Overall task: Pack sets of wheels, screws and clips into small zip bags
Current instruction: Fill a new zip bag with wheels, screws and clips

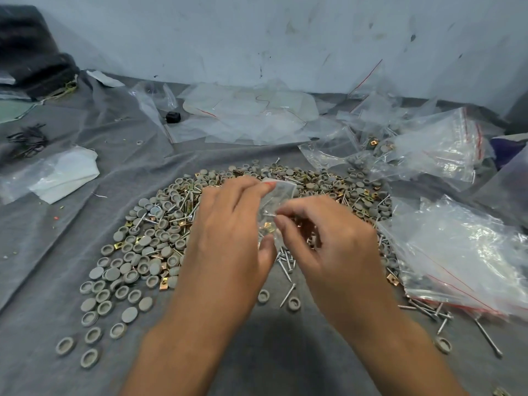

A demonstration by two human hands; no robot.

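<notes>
Head view: left hand (225, 232) pinches small zip bag (278, 192), frame centre; right hand (323, 238) pinches a screw (269, 214) at its mouth. Wheels (137, 252) heaped beneath; bare grey worktop (43, 281) lower left. No legible writing.

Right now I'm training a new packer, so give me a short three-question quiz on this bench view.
1. True or false: the left hand holds the small zip bag.
2. Which part is the right hand feeding into that bag? A) a screw B) a grey wheel C) a black cap
3. Fill in: the brass-coloured clip seen between the two hands lies ____ the bag.

Key
1. True; its fingers pinch the bag's top and its thumb the lower edge.
2. A; the screw is pinched at the fingertips, pointing into the bag.
3. Inside.
</notes>
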